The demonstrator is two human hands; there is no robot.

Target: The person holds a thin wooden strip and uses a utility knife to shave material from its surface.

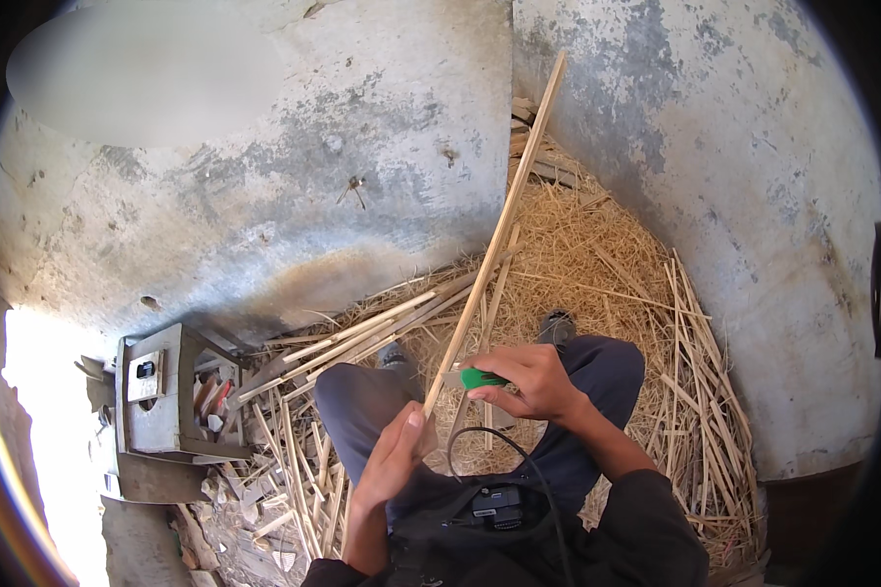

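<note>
A long, pale wooden strip [499, 232] slants up and away from my lap toward the corner of the walls. My left hand [392, 457] is closed round its near end, thumb lying along the wood. In my right hand [536, 382] is a green-handled knife [475, 378], gripped between thumb and fingers. Its short metal blade points left and meets the strip, or lies just over it, a little above my left hand. The fingers cover part of the green handle.
Thin shavings [587, 245] heap up between my feet and the walls. Loose wooden strips [695, 411] lie on the right, and more strips [362, 333] on the left. A wooden box [157, 382] with things inside stands at left. A black cable [529, 455] loops over my lap.
</note>
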